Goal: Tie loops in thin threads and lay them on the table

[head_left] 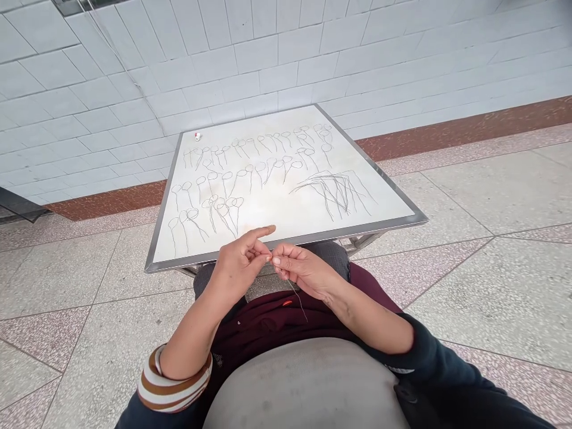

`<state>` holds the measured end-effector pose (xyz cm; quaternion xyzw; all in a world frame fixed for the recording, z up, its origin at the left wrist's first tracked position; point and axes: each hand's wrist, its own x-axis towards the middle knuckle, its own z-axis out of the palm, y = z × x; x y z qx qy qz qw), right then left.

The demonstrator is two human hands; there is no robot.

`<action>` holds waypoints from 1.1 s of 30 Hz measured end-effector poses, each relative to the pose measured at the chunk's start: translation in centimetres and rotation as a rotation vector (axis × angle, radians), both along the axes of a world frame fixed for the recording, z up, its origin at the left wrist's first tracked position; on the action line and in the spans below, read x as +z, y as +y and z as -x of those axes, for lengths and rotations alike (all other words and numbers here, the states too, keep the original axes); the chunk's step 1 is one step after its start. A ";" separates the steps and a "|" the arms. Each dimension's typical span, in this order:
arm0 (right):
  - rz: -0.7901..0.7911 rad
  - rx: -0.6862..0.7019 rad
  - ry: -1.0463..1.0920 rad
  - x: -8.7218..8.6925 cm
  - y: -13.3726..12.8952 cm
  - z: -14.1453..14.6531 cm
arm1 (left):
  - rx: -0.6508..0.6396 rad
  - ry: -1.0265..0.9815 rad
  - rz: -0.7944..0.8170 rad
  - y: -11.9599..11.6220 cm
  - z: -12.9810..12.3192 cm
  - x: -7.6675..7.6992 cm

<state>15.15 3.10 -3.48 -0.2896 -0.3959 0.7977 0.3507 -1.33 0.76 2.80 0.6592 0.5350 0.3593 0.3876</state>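
Observation:
My left hand and my right hand meet in front of the table's near edge, above my lap. Thumb and fingertips of each are pinched together, while the left index finger points outward. A thin wire runs down from under the right fingers, its free end hanging over the dark red cloth. The part between the fingertips is mostly hidden. On the white table beyond lie rows of thin wires with looped ends. To their right is a loose pile of unlooped wires.
A small white and red item sits at the table's far left corner. The table has a grey metal rim. Behind it stands a white tiled wall, and speckled stone floor surrounds it.

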 end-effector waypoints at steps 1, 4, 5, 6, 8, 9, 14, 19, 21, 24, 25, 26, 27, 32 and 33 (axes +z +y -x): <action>0.009 -0.006 0.004 0.0 0.0 0.1 | 0.000 0.008 -0.005 0.0 0.0 -0.1; 0.024 -0.039 0.016 0.1 -0.1 0.4 | -0.006 0.048 -0.025 0.1 -0.1 -0.4; 0.027 -0.048 0.016 0.0 -0.1 0.4 | -0.009 0.061 -0.032 0.2 -0.1 -0.5; 0.030 -0.052 0.016 0.0 -0.1 0.5 | -0.011 0.073 -0.040 0.3 0.0 -0.6; 0.024 -0.040 0.019 0.0 -0.2 0.5 | -0.019 0.086 -0.047 0.5 0.1 -0.6; 0.012 -0.022 0.022 0.0 -0.2 0.4 | -0.022 0.089 -0.050 0.6 0.1 -0.6; -0.044 0.077 0.052 0.0 -0.1 0.0 | -0.047 0.105 -0.071 0.8 0.5 -0.2; 0.016 0.056 0.042 0.0 0.0 0.1 | -0.087 0.128 -0.091 0.8 0.6 -0.3; 0.034 0.019 0.032 0.0 -0.1 0.4 | -0.081 0.134 -0.107 0.9 0.5 -0.5; 0.035 -0.018 0.024 0.1 -0.3 0.6 | -0.074 0.124 -0.101 1.0 0.6 -0.6; 0.036 -0.014 0.026 0.1 -0.4 0.7 | -0.076 0.116 -0.090 1.1 0.6 -0.6; 0.038 -0.003 0.029 0.1 -0.4 0.7 | -0.076 0.110 -0.083 1.2 0.7 -0.6; 0.041 0.010 0.032 0.1 -0.4 0.6 | -0.072 0.109 -0.082 1.3 0.8 -0.6; 0.049 0.048 0.026 -0.2 -0.5 0.4 | 0.000 0.167 -0.152 1.3 1.1 -0.7; 0.049 0.048 0.022 -0.2 -0.5 0.4 | 0.006 0.173 -0.160 1.3 1.2 -0.8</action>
